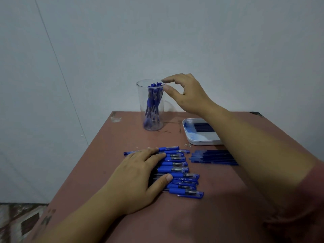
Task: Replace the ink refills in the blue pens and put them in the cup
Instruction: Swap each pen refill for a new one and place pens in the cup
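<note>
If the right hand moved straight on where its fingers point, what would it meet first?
Probably the rim of the cup: the right hand has its fingertips beside it, though depth is unclear.

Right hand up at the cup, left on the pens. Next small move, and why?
Probably bring the right hand back to the pens and take one. At the cup rim it holds no pen, so that drop looks done; the left hand lies flat on the row, with refills just right of it.
</note>
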